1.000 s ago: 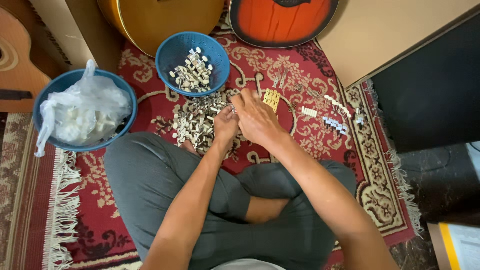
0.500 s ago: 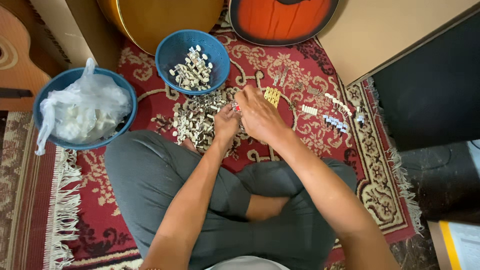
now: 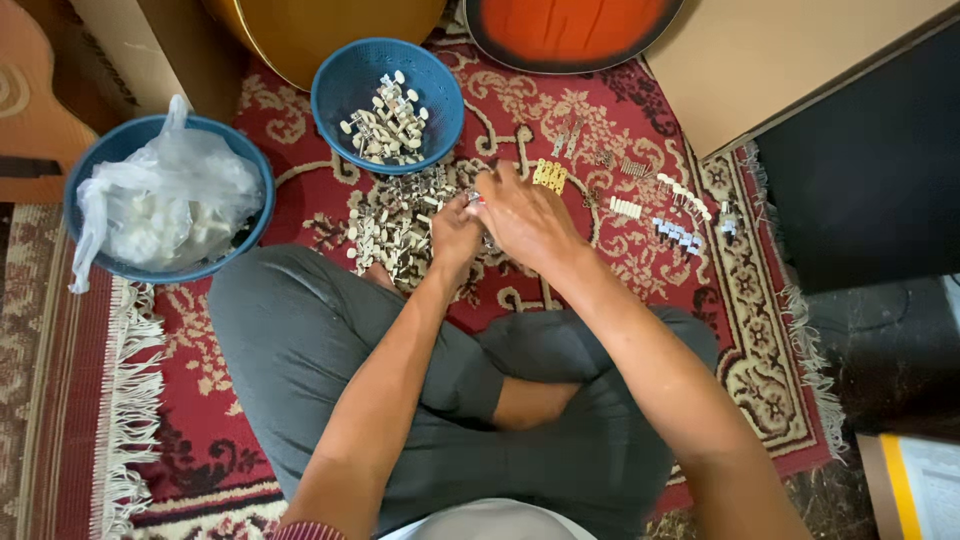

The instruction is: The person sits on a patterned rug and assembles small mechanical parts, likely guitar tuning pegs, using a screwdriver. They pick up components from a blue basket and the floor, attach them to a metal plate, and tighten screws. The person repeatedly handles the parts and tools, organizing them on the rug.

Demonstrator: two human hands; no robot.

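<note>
Both hands meet over the parts pile on the rug.
Left hand (image 3: 455, 235) and right hand (image 3: 522, 218) curled, pinching a small metal part (image 3: 474, 198) between them; pile (image 3: 395, 225) just left. Unchanged from 0.5 s ago.

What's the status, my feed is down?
Left hand and right hand together, fingers pinching a small part, grip unclear. Heap of cream-knobbed metal tuning pegs on red patterned rug beneath. Nothing obstructing.

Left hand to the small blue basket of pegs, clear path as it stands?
Probably yes. The left hand sits over the pile of pegs on the rug, and the small blue basket lies just beyond that pile, open-topped, with nothing standing between them. The right hand is on the other side.
</note>
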